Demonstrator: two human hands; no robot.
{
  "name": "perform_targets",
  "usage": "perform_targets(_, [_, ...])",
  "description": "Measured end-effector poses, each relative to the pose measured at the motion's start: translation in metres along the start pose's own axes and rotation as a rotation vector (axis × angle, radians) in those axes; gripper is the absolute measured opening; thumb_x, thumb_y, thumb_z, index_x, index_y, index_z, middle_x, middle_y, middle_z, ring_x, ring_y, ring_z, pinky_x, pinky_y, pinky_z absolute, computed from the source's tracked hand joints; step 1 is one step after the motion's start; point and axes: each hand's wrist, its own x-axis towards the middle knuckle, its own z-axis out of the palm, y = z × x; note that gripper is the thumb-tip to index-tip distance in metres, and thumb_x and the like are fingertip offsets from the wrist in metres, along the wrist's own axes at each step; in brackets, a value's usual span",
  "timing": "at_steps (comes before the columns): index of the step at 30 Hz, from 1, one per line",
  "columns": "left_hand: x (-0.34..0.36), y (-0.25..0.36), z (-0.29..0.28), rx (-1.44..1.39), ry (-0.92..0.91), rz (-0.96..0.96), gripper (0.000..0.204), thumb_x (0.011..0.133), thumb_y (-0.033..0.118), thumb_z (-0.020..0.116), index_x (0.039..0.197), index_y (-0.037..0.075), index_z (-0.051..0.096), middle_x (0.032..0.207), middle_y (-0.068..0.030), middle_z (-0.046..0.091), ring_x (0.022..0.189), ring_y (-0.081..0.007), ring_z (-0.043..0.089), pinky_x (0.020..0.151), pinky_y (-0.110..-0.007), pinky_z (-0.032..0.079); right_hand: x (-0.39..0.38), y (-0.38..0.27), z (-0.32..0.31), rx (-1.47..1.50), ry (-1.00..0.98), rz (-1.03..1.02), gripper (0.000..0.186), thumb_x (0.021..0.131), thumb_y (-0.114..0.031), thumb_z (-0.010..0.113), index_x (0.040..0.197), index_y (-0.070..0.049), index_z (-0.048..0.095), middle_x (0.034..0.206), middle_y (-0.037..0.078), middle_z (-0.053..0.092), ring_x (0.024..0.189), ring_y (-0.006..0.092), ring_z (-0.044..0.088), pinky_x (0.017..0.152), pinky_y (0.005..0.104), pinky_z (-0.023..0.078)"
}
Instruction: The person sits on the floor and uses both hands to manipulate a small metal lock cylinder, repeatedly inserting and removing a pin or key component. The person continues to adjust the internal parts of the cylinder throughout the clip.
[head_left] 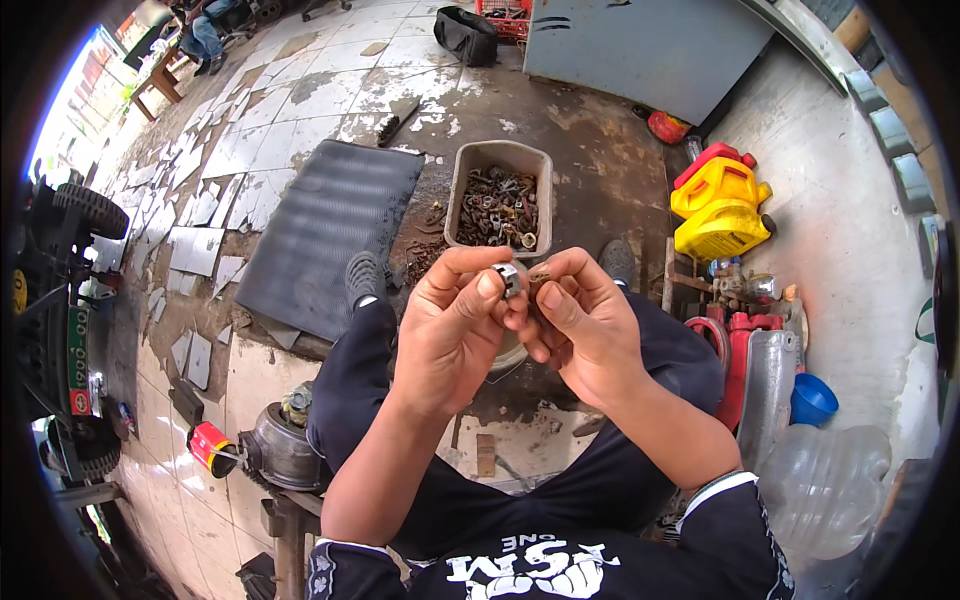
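- Head view, left of centre: one ribbed dark mat (330, 235).
- Upper centre: one rectangular plastic bin (546, 195), heaped with rusty metal parts (495, 203).
- Centre: left hand (450, 330) pinching one shiny, notched nut (509, 280); right hand (595, 325) pinching one small brown piece (540, 279).

The right hand (593, 335) partly hides a brown piece (539, 278)
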Motion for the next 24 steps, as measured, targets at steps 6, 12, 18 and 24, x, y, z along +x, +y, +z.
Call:
perform_targets(6, [0.012, 0.007, 0.015, -0.048, 0.207, -0.118, 0.017, 0.093, 0.012, 0.049, 0.104, 0.001, 0.054, 0.093, -0.0085, 0.054, 0.079, -0.0163, 0.05, 0.068, -0.03, 0.042, 0.004, -0.016, -0.004, 0.111, 0.02, 0.016, 0.018, 0.094, -0.01, 0.062, 0.11, -0.003, 0.055, 0.094, 0.006, 0.063, 0.075, 0.0115, 0.062, 0.06, 0.0237, 0.048])
perform_targets(12, [0.007, 0.002, 0.004, 0.206, 0.255, -0.165, 0.02, 0.093, 0.024, 0.055, 0.084, 0.007, 0.047, 0.072, 0.0025, 0.041, 0.061, -0.0078, 0.036, 0.056, -0.024, 0.032, 0.004, -0.016, -0.003, -0.079, 0.1, -0.008, 0.023, 0.093, -0.011, 0.064, 0.113, -0.001, 0.06, 0.097, 0.006, 0.065, 0.083, 0.0104, 0.063, 0.069, 0.0221, 0.051])
perform_targets(18, [0.006, -0.009, 0.017, 0.948, 0.193, 0.144, 0.024, 0.084, 0.019, 0.077, 0.085, 0.002, 0.06, 0.071, 0.0045, 0.056, 0.065, -0.0012, 0.045, 0.056, -0.017, 0.034, 0.001, -0.011, -0.009, -0.13, 0.088, -0.086, 0.022, 0.089, -0.006, 0.068, 0.11, 0.001, 0.062, 0.098, 0.006, 0.067, 0.086, 0.008, 0.064, 0.078, 0.0208, 0.053])
perform_targets(24, [0.005, -0.004, 0.02, 0.913, 0.203, 0.143, 0.019, 0.087, 0.013, 0.073, 0.093, -0.002, 0.064, 0.077, 0.0013, 0.062, 0.066, -0.0007, 0.048, 0.057, -0.016, 0.036, -0.001, -0.018, -0.02, -0.113, 0.081, -0.019, 0.019, 0.087, -0.004, 0.069, 0.105, 0.0, 0.062, 0.094, 0.006, 0.068, 0.085, 0.0091, 0.065, 0.079, 0.0213, 0.053])
